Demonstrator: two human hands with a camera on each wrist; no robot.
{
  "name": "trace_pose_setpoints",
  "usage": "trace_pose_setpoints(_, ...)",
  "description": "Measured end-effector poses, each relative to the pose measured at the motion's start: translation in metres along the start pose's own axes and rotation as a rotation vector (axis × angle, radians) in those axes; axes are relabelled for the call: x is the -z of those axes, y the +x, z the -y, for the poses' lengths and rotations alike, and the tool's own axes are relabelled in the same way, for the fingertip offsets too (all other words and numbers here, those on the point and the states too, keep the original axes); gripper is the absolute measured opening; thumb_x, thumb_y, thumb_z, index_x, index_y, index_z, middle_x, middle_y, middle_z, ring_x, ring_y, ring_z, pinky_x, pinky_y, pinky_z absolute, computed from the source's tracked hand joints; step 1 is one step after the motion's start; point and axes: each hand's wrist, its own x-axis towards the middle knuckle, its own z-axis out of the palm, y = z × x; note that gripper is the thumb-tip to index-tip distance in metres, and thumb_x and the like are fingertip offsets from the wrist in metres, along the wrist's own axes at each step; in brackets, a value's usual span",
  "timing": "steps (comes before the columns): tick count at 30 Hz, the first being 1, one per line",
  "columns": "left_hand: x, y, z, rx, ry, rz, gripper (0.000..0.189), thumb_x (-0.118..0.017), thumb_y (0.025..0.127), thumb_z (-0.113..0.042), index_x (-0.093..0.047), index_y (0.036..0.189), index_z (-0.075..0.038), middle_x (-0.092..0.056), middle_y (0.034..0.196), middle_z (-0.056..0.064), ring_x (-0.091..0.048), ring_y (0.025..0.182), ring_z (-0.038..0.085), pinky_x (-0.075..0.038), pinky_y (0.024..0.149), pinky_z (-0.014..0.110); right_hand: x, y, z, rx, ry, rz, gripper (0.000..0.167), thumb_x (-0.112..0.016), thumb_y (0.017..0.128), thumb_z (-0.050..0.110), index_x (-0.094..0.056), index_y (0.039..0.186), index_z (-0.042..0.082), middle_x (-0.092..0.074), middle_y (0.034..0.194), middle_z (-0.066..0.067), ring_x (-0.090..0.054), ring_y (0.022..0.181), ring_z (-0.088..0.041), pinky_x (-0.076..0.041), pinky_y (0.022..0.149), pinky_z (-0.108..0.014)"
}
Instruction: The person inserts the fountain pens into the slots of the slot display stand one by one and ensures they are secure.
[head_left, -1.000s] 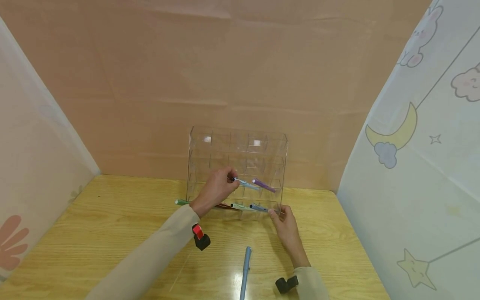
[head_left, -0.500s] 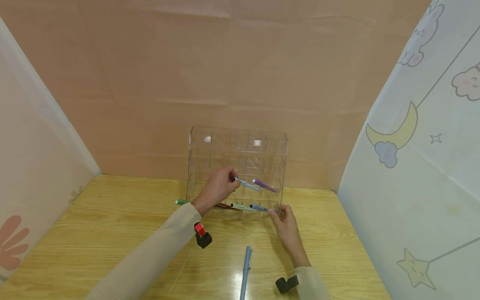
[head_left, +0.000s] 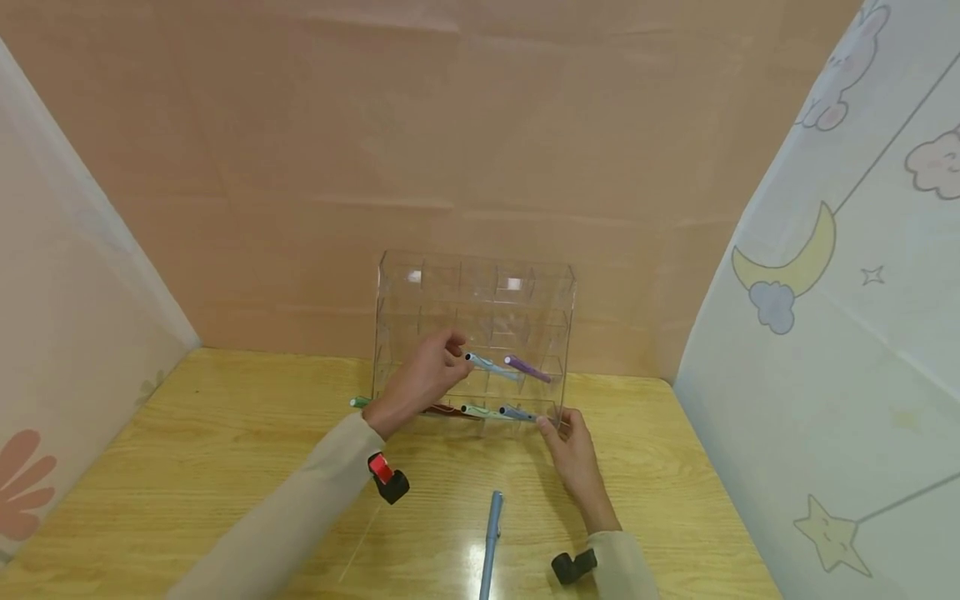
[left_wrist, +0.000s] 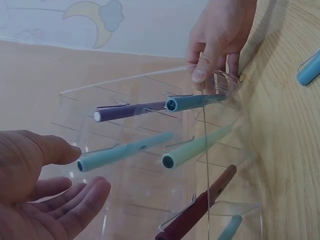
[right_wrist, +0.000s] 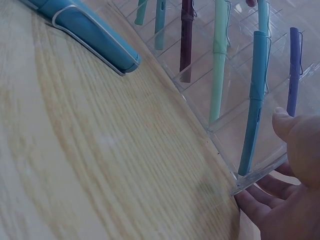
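A clear compartmented rack (head_left: 477,287) stands on the table with several pens in its two lower rows. My left hand (head_left: 422,375) is beside the cap end of a light blue pen (left_wrist: 125,151), its fingers spread and the thumb tip close to the cap. Whether the thumb touches it I cannot tell. My right hand (head_left: 576,462) grips the rack's lower right corner, thumb in front and fingers behind. Near that thumb sits a blue pen (right_wrist: 254,95); a purple pen (right_wrist: 294,70) lies in the row above. Left of the blue one are a pale green pen (right_wrist: 218,60) and a dark red pen (right_wrist: 186,45).
Another blue pen (head_left: 491,542) lies on the wooden table (head_left: 247,467) in front of the rack. At the far left of the bottom row, a green pen (head_left: 360,402) pokes out. A brown sheet (head_left: 480,150) hangs behind, with patterned sheets at both sides.
My left hand has let go of the light blue pen and shifted slightly left, its fingers spreading. The pen stays in the rack. My right hand keeps its grip on the corner.
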Motion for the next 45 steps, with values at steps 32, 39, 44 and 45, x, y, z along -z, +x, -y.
trace_pose_setpoints(32, -0.013, -0.100, 0.002, -0.061, -0.090, -0.084, 0.016, -0.075, 0.101, -0.018, -0.071, 0.116, -0.017, -0.069, 0.102, -0.006, -0.064, 0.084, 0.005, -0.055, 0.076, 0.022, -0.001, 0.003, 0.001, -0.007, 0.008, -0.003, 0.065, -0.062, 0.107, 0.046, -0.044, 0.147, -0.002, -0.052, 0.153, -0.026, -0.051, 0.146, -0.049, -0.044, 0.119, -0.063)
trace_pose_setpoints(39, -0.024, -0.102, 0.011, -0.084, -0.071, -0.024, 0.019, -0.075, 0.101, -0.021, -0.070, 0.119, -0.016, -0.070, 0.104, -0.003, -0.064, 0.082, 0.005, -0.055, 0.073, 0.022, 0.000, 0.001, 0.001, -0.021, -0.003, -0.009, 0.066, -0.061, 0.107, 0.049, -0.045, 0.148, -0.001, -0.052, 0.154, -0.025, -0.051, 0.146, -0.049, -0.044, 0.118, -0.064)
trace_pose_setpoints(44, -0.033, -0.103, 0.018, -0.096, -0.064, 0.039, 0.025, -0.074, 0.102, -0.024, -0.069, 0.122, -0.011, -0.071, 0.105, 0.001, -0.063, 0.080, 0.007, -0.054, 0.065, 0.023, 0.000, 0.000, 0.002, -0.026, -0.001, -0.010, 0.066, -0.062, 0.107, 0.048, -0.044, 0.148, -0.001, -0.052, 0.154, -0.025, -0.051, 0.146, -0.049, -0.045, 0.118, -0.063)
trace_pose_setpoints(45, -0.035, -0.103, 0.019, -0.097, -0.066, 0.048, 0.025, -0.074, 0.102, -0.024, -0.069, 0.122, -0.010, -0.071, 0.105, 0.001, -0.063, 0.079, 0.007, -0.054, 0.063, 0.024, 0.000, 0.000, 0.001, -0.028, 0.001, -0.008, 0.066, -0.062, 0.107, 0.048, -0.044, 0.148, 0.000, -0.052, 0.154, -0.025, -0.051, 0.146, -0.049, -0.045, 0.118, -0.063)
